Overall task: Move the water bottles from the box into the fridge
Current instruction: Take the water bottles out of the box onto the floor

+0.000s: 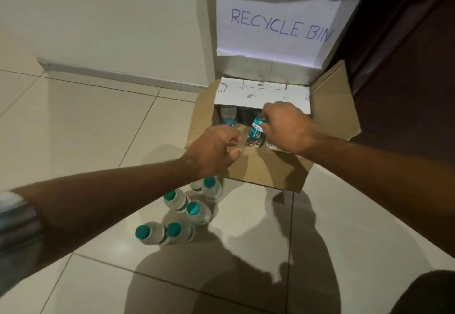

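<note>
Currently six floor bottles (197,212); right grip (286,126) clasps boxed bottle (254,134); left grip (213,152) curled, hold unclear.

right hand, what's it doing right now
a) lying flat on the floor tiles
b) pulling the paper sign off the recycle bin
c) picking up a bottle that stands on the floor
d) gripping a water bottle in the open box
d: the right hand has its fingers curled round the top of a water bottle that is inside the open box.
</note>
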The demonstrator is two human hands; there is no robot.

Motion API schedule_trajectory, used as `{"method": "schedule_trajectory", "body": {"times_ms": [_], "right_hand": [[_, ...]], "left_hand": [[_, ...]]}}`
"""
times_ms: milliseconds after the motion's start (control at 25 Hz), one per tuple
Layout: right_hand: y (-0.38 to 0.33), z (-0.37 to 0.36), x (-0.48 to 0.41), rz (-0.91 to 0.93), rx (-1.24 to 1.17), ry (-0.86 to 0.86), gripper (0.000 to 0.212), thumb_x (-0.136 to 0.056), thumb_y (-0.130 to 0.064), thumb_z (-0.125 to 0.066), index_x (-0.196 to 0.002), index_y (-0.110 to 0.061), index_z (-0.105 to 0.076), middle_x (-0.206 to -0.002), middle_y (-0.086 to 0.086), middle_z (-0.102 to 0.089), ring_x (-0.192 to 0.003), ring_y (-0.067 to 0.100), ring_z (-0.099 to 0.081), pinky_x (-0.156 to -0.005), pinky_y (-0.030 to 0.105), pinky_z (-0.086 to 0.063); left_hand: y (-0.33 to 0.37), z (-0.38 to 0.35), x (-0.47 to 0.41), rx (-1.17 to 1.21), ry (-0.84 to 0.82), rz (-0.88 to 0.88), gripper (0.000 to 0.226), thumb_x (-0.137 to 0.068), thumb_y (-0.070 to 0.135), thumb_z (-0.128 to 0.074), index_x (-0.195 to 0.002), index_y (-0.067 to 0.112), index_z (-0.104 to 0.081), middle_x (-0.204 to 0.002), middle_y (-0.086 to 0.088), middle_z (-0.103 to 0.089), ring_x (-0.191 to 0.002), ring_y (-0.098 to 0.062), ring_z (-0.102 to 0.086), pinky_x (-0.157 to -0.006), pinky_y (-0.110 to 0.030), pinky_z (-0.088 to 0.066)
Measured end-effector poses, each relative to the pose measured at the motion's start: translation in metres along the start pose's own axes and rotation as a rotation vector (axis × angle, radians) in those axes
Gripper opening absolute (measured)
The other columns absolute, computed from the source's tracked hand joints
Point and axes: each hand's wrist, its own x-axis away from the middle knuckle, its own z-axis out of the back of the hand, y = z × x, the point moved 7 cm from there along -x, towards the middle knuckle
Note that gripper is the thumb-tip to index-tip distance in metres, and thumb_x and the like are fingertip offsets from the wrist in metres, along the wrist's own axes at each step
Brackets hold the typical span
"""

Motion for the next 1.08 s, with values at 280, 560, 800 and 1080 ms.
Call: {"method": "schedule_trajectory", "body": {"times_ms": [280,560,800,1080], "right_hand": [[0.1,-0.016,-0.007,-0.214,0.136,-0.074,0.031,-0.089,-0.017,-0.073,-0.117,-0.016,-0.059,-0.108,0.007,-0.059,-0.092,0.023,-0.058,-0.082,0.042,-0.058],[0.095,-0.041,-0.02,-0.128,0.296,-0.126,0.055,-0.084,-0.01,-0.08,-0.132,-0.014,-0.054,-0.124,0.014,-0.046,-0.102,0.03,-0.061,-0.083,0.037,-0.057],[0.103,-0.051,-0.015,-0.128,0.215,-0.167,0.062,-0.081,-0.01,-0.083,-0.135,-0.017,-0.054,-0.122,0.011,-0.048,-0.097,0.029,-0.064,-0.084,0.037,-0.06],[0.083,-0.053,-0.013,-0.057,0.235,-0.22,0.042,-0.091,-0.015,-0.073,-0.13,-0.017,-0.058,-0.117,0.011,-0.053,-0.099,0.03,-0.064,-0.084,0.041,-0.058]], "left_hand": [[0.043,-0.071,-0.093,0.015,0.083,0.087,0.048,-0.094,0.029,-0.072,-0.137,0.015,-0.056,-0.133,-0.005,-0.059,-0.12,-0.019,-0.057,-0.097,-0.026,-0.042],[0.044,-0.11,-0.119,0.024,0.13,0.185,0.052,-0.088,0.013,-0.075,-0.132,0.025,-0.05,-0.123,-0.003,-0.063,-0.109,-0.021,-0.064,-0.091,-0.037,-0.058],[0.044,-0.114,-0.114,-0.007,0.179,0.242,0.043,-0.091,0.013,-0.073,-0.122,0.029,-0.047,-0.11,0.0,-0.066,-0.091,-0.018,-0.066,-0.079,-0.038,-0.062],[0.04,-0.106,-0.114,-0.164,0.122,0.221,0.033,-0.089,0.011,-0.074,-0.121,0.016,-0.065,-0.12,-0.006,-0.06,-0.104,-0.022,-0.063,-0.092,-0.035,-0.056]]}}
